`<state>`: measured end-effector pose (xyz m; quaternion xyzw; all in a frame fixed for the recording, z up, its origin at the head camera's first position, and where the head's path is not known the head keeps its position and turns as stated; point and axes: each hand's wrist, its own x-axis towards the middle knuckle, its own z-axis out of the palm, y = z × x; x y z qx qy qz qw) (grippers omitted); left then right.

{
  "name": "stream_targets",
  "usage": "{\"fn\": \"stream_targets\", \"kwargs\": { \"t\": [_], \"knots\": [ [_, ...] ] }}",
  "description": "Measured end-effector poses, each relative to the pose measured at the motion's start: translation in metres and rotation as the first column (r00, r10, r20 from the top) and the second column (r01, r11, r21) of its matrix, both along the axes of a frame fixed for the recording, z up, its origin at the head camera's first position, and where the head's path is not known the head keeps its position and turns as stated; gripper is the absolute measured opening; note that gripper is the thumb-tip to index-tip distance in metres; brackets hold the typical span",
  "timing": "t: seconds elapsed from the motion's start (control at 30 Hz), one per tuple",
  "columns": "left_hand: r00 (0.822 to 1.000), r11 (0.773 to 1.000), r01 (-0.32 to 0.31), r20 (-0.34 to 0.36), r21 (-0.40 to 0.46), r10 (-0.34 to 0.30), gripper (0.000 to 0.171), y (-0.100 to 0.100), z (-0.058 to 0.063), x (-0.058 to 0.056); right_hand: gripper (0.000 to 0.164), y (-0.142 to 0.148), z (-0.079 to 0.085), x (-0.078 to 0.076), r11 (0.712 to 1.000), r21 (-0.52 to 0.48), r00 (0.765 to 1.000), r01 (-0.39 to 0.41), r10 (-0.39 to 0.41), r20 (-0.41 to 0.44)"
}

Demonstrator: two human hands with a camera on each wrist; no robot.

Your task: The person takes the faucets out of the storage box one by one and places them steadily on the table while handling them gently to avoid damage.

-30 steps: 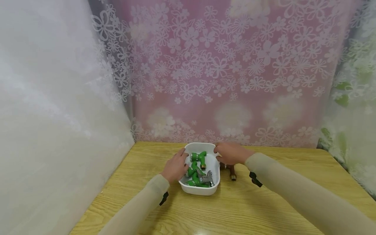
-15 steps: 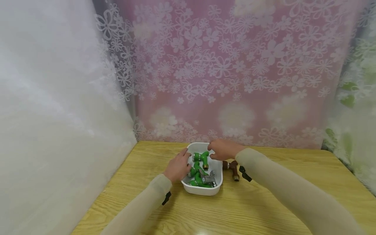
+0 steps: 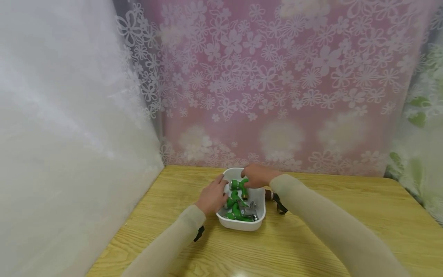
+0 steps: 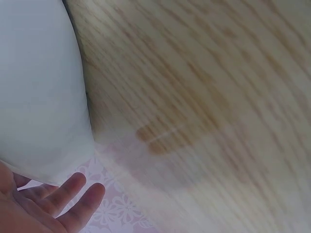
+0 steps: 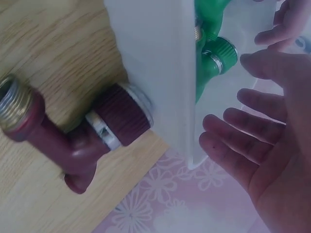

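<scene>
A white plastic tub (image 3: 242, 226) holds three green taps and a grey metal tap (image 3: 250, 210). The far green tap (image 3: 237, 185) lies near my right hand (image 3: 257, 176), which hovers over the tub's far right side, fingers loosely spread. In the right wrist view that hand (image 5: 279, 131) holds nothing, its fingertips inside the rim near a green tap (image 5: 219, 56). At the left rim my left hand (image 3: 212, 196) rests with its fingertips over the edge. The left wrist view shows its fingers (image 4: 73, 194) fairly straight beside the tub wall (image 4: 43, 97).
A dark red tap (image 5: 73, 143) with a brass threaded end lies on the wooden table (image 3: 311, 215), right of the tub. A pink floral curtain (image 3: 277, 96) hangs behind the table. White sheeting (image 3: 69, 115) is at the left.
My right hand has moved left from the tub's right rim to over its inside, toward the far green tap. The left hand stays at the left rim. The head view has shifted slightly.
</scene>
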<state>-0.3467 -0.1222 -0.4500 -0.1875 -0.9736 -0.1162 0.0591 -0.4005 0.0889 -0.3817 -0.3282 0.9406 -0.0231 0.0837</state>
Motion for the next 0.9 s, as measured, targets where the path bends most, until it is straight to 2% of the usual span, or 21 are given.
{"fn": "stream_targets", "kwargs": {
  "t": [0.3,0.53,0.9],
  "knots": [
    [1.0,1.0,0.0,-0.017,-0.004,0.0,0.045,0.0,0.001,0.001,0.05,-0.009,-0.005,-0.003,1.0,-0.006,0.997,0.025,-0.025,0.078],
    [1.0,1.0,0.004,-0.024,-0.007,-0.004,0.045,0.0,-0.001,0.001,0.057,-0.014,-0.01,-0.007,0.999,-0.011,0.994,0.045,-0.044,0.103],
    [1.0,1.0,0.003,-0.018,-0.014,-0.003,0.046,-0.001,-0.003,-0.001,0.051,-0.021,-0.018,-0.012,0.998,-0.003,0.987,0.055,-0.054,0.151]
  ]
}}
